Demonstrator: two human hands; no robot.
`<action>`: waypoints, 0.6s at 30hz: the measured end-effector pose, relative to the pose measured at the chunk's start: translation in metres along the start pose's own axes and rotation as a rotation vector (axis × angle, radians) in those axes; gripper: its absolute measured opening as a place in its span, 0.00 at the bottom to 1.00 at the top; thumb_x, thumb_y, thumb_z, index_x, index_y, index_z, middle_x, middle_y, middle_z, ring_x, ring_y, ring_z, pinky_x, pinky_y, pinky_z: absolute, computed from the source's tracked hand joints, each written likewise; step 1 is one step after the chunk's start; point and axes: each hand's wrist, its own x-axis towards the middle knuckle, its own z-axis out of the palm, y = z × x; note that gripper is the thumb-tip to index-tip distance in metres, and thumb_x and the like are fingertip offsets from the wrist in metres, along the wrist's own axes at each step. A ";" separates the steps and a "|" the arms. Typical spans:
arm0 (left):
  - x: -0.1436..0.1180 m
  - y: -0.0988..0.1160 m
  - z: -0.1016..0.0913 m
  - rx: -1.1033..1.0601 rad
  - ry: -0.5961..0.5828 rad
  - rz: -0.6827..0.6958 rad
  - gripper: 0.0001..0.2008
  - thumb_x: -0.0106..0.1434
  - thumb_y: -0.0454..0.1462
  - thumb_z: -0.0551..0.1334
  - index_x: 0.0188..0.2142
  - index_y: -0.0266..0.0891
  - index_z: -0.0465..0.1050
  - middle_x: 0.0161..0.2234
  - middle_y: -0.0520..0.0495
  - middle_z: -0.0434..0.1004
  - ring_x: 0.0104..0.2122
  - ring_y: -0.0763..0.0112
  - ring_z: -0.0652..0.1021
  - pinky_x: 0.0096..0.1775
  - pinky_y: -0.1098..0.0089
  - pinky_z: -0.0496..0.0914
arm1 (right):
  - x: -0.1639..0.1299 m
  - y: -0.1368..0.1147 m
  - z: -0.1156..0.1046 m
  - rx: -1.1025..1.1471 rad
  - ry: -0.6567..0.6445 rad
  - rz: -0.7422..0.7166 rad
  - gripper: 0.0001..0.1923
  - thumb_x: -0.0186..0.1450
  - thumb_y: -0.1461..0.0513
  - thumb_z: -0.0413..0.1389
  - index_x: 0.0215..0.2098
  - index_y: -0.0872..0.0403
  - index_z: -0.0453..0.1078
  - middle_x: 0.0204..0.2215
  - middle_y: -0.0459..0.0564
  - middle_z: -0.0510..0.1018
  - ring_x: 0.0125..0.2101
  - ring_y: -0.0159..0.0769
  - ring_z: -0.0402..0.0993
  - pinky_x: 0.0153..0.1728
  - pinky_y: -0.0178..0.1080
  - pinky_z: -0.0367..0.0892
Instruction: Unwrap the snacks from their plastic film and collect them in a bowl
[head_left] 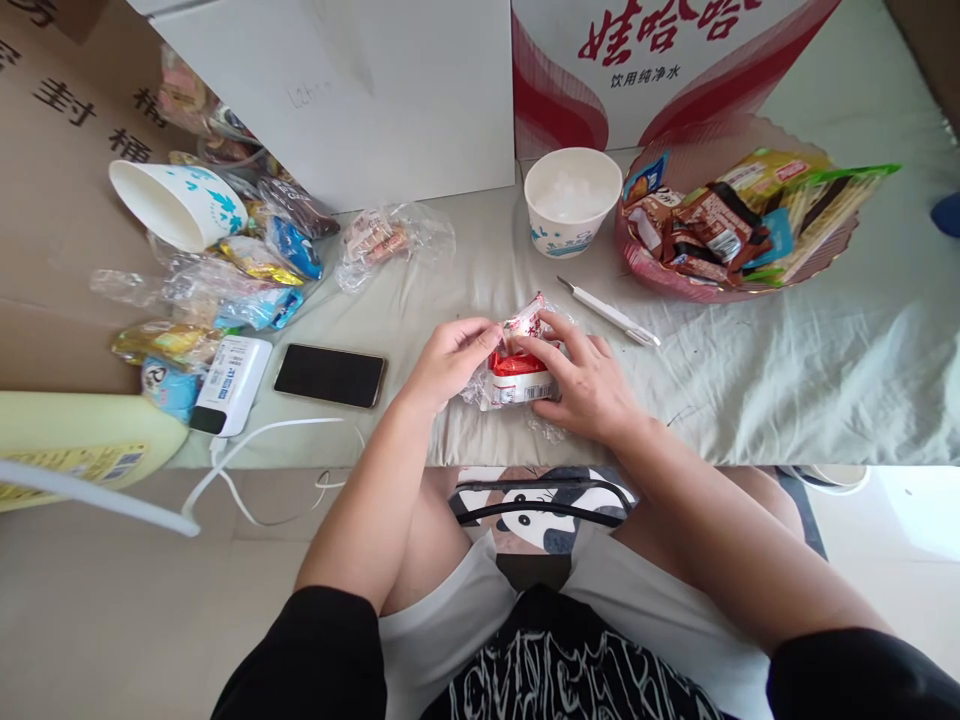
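On the cloth in front of me lies a red and white snack packet [521, 388] with a barcode on its near side and crinkled clear plastic around it. My left hand [459, 362] pinches the upper left part of the packet between thumb and fingers. From the right, my right hand [586, 378] has its fingers bent over the packet's top, the thumb low at its near right corner. Just beyond that hand lies a white pen-like craft knife [611, 312]. Part of the packet is hidden under the fingers.
Behind stand a paper cup [553, 235] with whitish contents and a pink bowl [660, 278] of wrapped snacks. A clear snack bag [386, 240], phone [330, 376], white power bank [236, 385], tipped paper cup [184, 205] and heaped packets are leftward. Boxes line the back.
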 end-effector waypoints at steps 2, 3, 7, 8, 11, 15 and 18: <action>0.002 -0.004 0.000 0.091 0.025 0.045 0.19 0.66 0.52 0.62 0.33 0.39 0.78 0.30 0.48 0.79 0.32 0.67 0.76 0.35 0.68 0.71 | 0.000 0.000 0.001 -0.004 0.012 -0.007 0.41 0.61 0.62 0.61 0.70 0.45 0.57 0.71 0.60 0.58 0.58 0.55 0.71 0.50 0.54 0.68; 0.004 -0.005 0.000 0.170 0.056 0.091 0.19 0.67 0.51 0.61 0.32 0.39 0.78 0.32 0.47 0.79 0.33 0.66 0.77 0.36 0.68 0.71 | 0.000 0.000 0.002 -0.006 0.022 -0.007 0.40 0.61 0.62 0.61 0.70 0.45 0.57 0.70 0.60 0.59 0.57 0.55 0.72 0.49 0.54 0.68; 0.005 -0.007 0.002 0.495 0.198 0.403 0.15 0.69 0.44 0.60 0.29 0.39 0.77 0.39 0.42 0.83 0.39 0.65 0.81 0.42 0.66 0.73 | 0.001 0.000 0.007 -0.004 0.076 -0.002 0.37 0.63 0.60 0.61 0.69 0.45 0.59 0.70 0.61 0.58 0.54 0.55 0.73 0.47 0.53 0.69; 0.004 -0.005 0.003 0.532 0.209 0.468 0.15 0.69 0.42 0.59 0.29 0.39 0.77 0.39 0.42 0.84 0.39 0.65 0.81 0.43 0.66 0.73 | 0.001 0.000 0.008 0.001 0.090 -0.007 0.36 0.63 0.60 0.60 0.69 0.45 0.59 0.71 0.61 0.57 0.54 0.54 0.73 0.48 0.53 0.69; 0.000 -0.002 0.006 0.503 0.228 0.538 0.16 0.69 0.41 0.59 0.27 0.39 0.77 0.33 0.44 0.84 0.34 0.66 0.81 0.39 0.66 0.73 | 0.000 -0.001 0.009 0.022 0.111 -0.030 0.34 0.64 0.61 0.58 0.68 0.46 0.60 0.69 0.59 0.60 0.52 0.52 0.74 0.47 0.51 0.69; 0.000 -0.001 0.007 0.175 0.322 0.294 0.18 0.65 0.48 0.64 0.24 0.40 0.77 0.28 0.45 0.83 0.32 0.64 0.81 0.37 0.66 0.73 | 0.000 -0.002 0.007 0.038 0.129 -0.016 0.33 0.62 0.63 0.58 0.66 0.48 0.62 0.61 0.59 0.70 0.52 0.52 0.73 0.44 0.49 0.68; 0.006 -0.001 0.006 -0.217 0.312 -0.038 0.17 0.58 0.49 0.69 0.23 0.39 0.76 0.27 0.46 0.81 0.31 0.63 0.82 0.37 0.65 0.75 | 0.001 -0.002 0.005 0.061 0.105 0.006 0.33 0.61 0.62 0.58 0.65 0.49 0.62 0.58 0.60 0.72 0.54 0.54 0.72 0.45 0.49 0.68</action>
